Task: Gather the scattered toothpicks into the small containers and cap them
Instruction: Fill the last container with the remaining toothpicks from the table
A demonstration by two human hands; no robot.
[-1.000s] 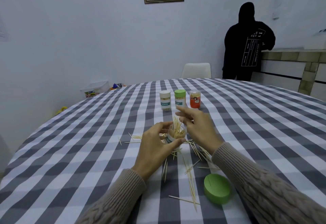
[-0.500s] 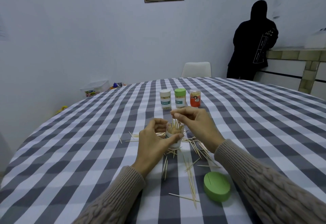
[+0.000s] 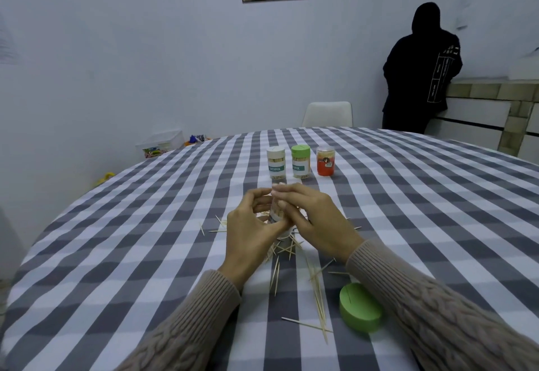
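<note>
Toothpicks (image 3: 316, 292) lie scattered nearest, beside a loose green cap (image 3: 360, 308). Beyond, the left hand (image 3: 250, 230) grips the open container (image 3: 277, 214); the right hand (image 3: 315, 219) curls over its top. Three capped containers (image 3: 300, 162) stand farther back.

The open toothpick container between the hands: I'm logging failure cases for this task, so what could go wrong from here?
1. The left hand grips the container while the right hand covers its mouth; a hard push might tip it and spill.
2. Loose toothpicks lie beside the right sleeve, which might drag them.
3. The green cap sits close to that sleeve and could get nudged away.
</note>
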